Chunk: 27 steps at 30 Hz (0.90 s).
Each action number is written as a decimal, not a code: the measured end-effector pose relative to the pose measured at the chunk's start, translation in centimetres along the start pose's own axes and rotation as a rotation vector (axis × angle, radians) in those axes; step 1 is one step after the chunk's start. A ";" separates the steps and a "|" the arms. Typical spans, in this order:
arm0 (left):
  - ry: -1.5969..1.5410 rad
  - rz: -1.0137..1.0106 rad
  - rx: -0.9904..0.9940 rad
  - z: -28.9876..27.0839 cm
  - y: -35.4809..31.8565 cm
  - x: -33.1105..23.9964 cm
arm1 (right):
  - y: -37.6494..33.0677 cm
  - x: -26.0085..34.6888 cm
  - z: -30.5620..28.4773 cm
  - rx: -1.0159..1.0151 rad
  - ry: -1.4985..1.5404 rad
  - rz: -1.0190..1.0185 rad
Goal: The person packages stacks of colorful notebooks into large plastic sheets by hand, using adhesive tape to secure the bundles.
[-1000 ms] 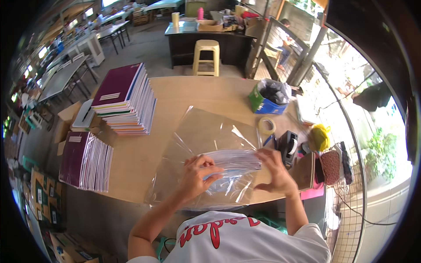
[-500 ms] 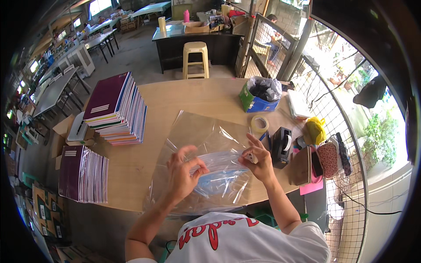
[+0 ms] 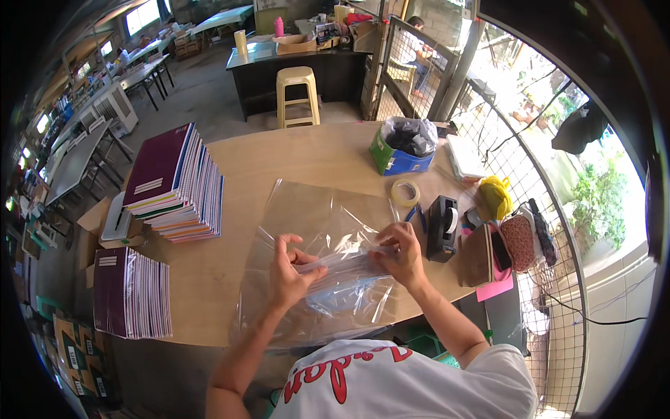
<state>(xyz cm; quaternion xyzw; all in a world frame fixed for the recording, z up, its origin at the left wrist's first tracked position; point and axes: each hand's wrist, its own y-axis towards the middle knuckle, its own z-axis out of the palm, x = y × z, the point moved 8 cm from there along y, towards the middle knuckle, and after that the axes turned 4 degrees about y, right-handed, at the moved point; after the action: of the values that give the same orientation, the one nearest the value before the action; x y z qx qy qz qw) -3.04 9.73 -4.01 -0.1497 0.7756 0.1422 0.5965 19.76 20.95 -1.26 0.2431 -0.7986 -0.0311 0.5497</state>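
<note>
Clear, shiny plastic film [image 3: 293, 209] lies over the near middle of the wooden table, some of it bunched into layered folds between my hands. My left hand [image 3: 289, 274] pinches the left end of these folds between thumb and fingers. At their right end, my right hand [image 3: 400, 257] has its fingers curled down on the film, pinching it. Under the folds a light blue patch [image 3: 338, 297] shows through the plastic; what it is I cannot make out.
Purple-covered notebooks stand in a tall stack [image 3: 164, 164] and a lower one [image 3: 112, 293] on the left. To the right are a tape roll [image 3: 405, 193], a black tape dispenser [image 3: 442, 230], a lined box [image 3: 405, 164], pouches [image 3: 520, 248] and a yellow bundle [image 3: 494, 197]. A stool [image 3: 297, 78] stands beyond.
My right hand's raised fingers have curled down onto the film. The plastic between my hands is more bunched and lifted. The whole view has shifted slightly.
</note>
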 end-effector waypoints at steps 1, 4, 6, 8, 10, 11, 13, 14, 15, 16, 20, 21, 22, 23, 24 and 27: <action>-0.227 -0.130 0.006 0.2 0.1 1.9 | 0.1 -0.8 0.1 -0.009 0.105 0.129; -0.533 -0.287 0.092 1.6 0.9 4.4 | 1.4 -4.2 2.4 0.346 0.431 0.608; -0.511 -0.339 0.159 1.8 0.8 4.4 | 1.8 -4.9 2.7 0.350 0.498 0.729; -0.488 -0.384 0.230 2.5 0.5 3.9 | 1.6 -6.3 3.1 0.384 0.719 0.770; -0.410 -0.266 0.118 1.7 0.4 2.9 | 1.7 -6.4 3.3 0.370 0.686 0.755; -0.410 -0.264 0.125 2.0 0.3 2.9 | 1.8 -6.4 3.4 0.367 0.716 0.730; -0.299 -0.044 0.057 1.6 0.4 1.9 | 1.7 -6.6 3.2 0.359 0.740 0.705; -0.303 -0.043 0.064 1.8 0.6 2.2 | 1.7 -6.5 2.8 0.372 0.716 0.642; -0.316 0.041 0.070 1.8 0.8 2.0 | 1.7 -6.3 2.6 0.389 0.692 0.579; -0.323 0.120 0.066 1.3 0.9 1.7 | 1.4 -4.6 2.8 0.396 0.693 0.582; -0.317 0.079 0.045 1.1 1.2 2.2 | -1.4 8.9 0.6 0.190 -0.307 -0.468; -0.339 0.093 0.048 1.3 1.3 2.0 | -3.1 9.3 1.5 0.193 -0.384 -0.523; -0.361 0.111 0.047 1.4 1.5 1.8 | -4.7 9.6 2.4 0.195 -0.458 -0.584; -0.361 0.113 0.056 1.5 1.6 1.5 | -5.5 8.4 2.4 0.110 -0.297 -0.571; -0.351 0.102 0.038 1.6 1.5 1.5 | -6.2 7.2 2.1 0.028 -0.138 -0.555; -0.336 0.079 0.007 1.4 1.3 1.9 | -8.4 4.5 3.2 -0.041 -0.013 -0.394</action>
<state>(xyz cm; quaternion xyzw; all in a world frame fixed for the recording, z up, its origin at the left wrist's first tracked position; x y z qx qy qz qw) -2.81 11.35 -6.15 -0.0911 0.6705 0.1860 0.7124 18.66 11.02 -1.29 0.3833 -0.7382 -0.1559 0.5328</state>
